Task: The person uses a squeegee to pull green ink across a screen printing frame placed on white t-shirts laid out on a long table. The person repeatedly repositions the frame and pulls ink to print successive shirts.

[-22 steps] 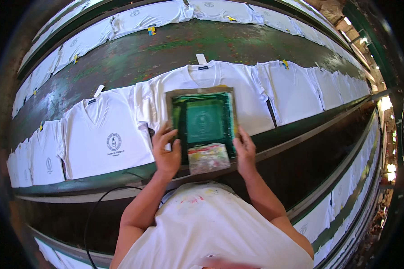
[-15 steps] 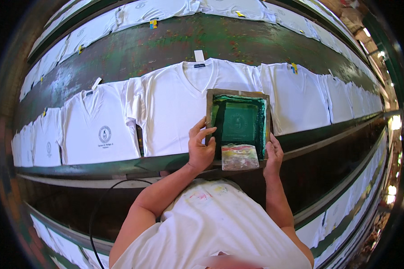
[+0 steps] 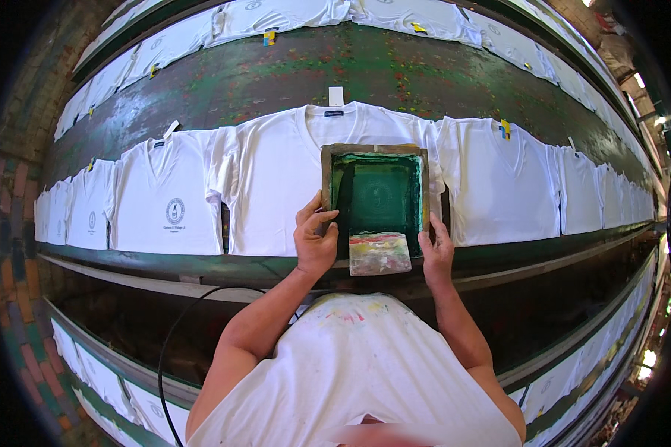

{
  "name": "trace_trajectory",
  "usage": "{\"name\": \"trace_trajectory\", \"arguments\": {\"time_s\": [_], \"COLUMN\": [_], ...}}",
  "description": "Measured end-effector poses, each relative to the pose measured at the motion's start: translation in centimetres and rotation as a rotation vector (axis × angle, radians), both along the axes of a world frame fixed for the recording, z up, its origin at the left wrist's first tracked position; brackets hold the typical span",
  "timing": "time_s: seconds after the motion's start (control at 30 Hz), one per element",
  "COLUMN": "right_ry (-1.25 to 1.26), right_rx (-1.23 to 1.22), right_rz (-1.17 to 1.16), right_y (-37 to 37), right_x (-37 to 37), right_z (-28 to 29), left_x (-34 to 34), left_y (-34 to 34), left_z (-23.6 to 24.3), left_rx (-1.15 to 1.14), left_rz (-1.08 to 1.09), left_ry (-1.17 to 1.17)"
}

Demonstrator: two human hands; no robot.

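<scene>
A wooden-rimmed printing screen [image 3: 326,175] with green mesh and a faint round design is held over the right part of a white V-neck T-shirt [image 3: 272,175]. My left hand [image 3: 317,242] grips its left side, thumb and fingers curled at the rim. On the opposite side, my right hand [image 3: 437,249] has its fingers around the lower right edge. A paint-smeared squeegee [image 3: 380,257] leans in the near end of the screen. Whether the screen touches the shirt cannot be made out.
To the left lies a T-shirt with a dark round print [image 3: 175,211]; another white T-shirt [image 3: 499,194] is on the right. The long paint-spotted green table [image 3: 291,74] carries more shirts along its far side. A black cable [image 3: 173,328] hangs near my left arm.
Both hands have shifted the screen leftward over the shirt, closer to its middle. The squeegee has moved along with it. My view has also turned slightly.
</scene>
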State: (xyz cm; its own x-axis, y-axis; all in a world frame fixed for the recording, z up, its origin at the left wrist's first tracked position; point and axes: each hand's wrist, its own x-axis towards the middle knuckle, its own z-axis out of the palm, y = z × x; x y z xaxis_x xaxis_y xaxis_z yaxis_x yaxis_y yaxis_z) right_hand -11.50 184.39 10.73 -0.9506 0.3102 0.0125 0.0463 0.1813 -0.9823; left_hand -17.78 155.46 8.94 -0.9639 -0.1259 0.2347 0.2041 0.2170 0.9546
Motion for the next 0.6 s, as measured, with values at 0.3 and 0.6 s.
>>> {"name": "trace_trajectory", "arguments": {"time_s": [0.3,0.6], "right_ry": [-0.022,-0.055], "right_rx": [0.089,0.256], "right_rz": [0.070,0.039], "right_y": [1.0,1.3], "right_x": [-0.2,-0.5], "right_z": [-1.1,-1.3], "left_x": [0.0,0.2], "left_y": [-0.2,-0.5], "left_z": [-1.0,-1.2], "left_rx": [0.062,0.120], "left_rz": [-0.004,-0.028], "left_ry": [-0.042,-0.093]}}
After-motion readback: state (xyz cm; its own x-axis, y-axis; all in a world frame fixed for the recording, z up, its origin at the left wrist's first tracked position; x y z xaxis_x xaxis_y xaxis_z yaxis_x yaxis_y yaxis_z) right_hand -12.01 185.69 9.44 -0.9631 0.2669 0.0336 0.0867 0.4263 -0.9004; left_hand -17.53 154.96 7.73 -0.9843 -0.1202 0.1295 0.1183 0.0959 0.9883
